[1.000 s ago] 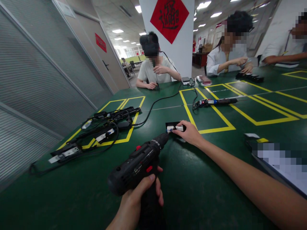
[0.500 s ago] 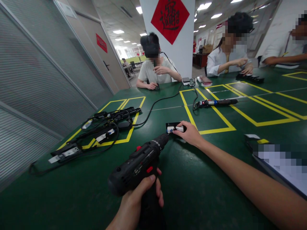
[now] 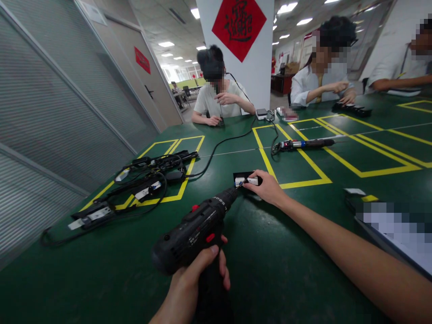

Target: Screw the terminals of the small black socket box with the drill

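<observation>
L hand (image 3: 189, 274) fingers wrapped tight round drill (image 3: 192, 234) handle, tip right by small blk/wht part (image 3: 243, 178). R hand (image 3: 270, 189) fingers pinch part's R end, approx. mid-table (image 3: 270, 265); can't tell if it's resting there.

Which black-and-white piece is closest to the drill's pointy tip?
The small piece at the right hand, right by the tip of the drill. The similar pieces lying on the left are much farther from that tip.
</observation>
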